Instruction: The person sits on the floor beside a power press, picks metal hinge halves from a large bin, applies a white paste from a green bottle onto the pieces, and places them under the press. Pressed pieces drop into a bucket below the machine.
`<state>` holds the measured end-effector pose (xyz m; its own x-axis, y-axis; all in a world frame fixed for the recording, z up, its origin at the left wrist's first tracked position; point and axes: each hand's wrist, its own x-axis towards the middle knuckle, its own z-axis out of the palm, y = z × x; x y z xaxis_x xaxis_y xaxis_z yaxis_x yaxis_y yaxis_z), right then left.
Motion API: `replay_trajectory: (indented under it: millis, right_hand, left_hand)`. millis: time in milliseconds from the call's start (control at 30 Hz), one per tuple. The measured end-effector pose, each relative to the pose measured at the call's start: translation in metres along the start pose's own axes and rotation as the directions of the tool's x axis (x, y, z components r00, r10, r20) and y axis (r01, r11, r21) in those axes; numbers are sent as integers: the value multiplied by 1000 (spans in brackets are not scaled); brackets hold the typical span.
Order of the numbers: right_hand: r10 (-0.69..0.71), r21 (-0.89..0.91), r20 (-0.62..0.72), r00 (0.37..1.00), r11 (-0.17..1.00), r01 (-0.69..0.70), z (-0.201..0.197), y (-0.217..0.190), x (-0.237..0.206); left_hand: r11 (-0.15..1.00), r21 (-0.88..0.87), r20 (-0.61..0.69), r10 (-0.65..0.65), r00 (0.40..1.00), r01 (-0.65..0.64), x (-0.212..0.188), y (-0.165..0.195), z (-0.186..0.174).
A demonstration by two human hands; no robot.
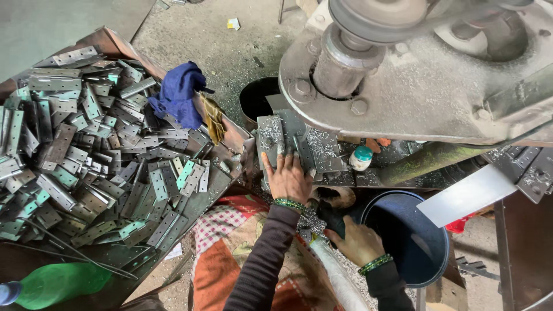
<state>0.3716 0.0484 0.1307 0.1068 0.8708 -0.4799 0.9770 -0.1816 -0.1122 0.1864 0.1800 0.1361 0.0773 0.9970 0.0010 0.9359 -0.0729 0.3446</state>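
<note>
My left hand lies flat, fingers spread, on the chip-strewn work table of a big grey drilling machine; whether a part lies under it I cannot tell. My right hand is lower down, next to a dark round bucket, closed on a dark object I cannot identify. Both wrists wear green bead bracelets. To the left a tray holds a heap of several perforated metal hinge plates.
A blue rag and a yellowish cloth lie on the tray's right edge. A black bucket stands behind the table. A small teal-capped bottle sits under the machine. A green plastic bottle lies at bottom left. A grey sheet sticks out at right.
</note>
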Motion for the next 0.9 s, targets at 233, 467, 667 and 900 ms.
replay_trajectory:
  millis: [233,467,667,900]
  right_hand:
    - [43,323,-64,997,946,-20,55,7,12]
    - [18,44,3,1000,999,-18,13,11,9]
    - [87,226,-106,991,972,-61,50,-4,10]
    - [-101,305,-74,992,945,119,35,13,12]
  left_hand:
    - [997,-18,-125,75,989,-78,-2,-11,10]
    - [992,-31,-143,120,982,-125,-25,-8,3]
    - [994,-24,-235,98,967,-106,-17,-6,5]
    - [993,3,-283,117,952,-121,-27,-8,7]
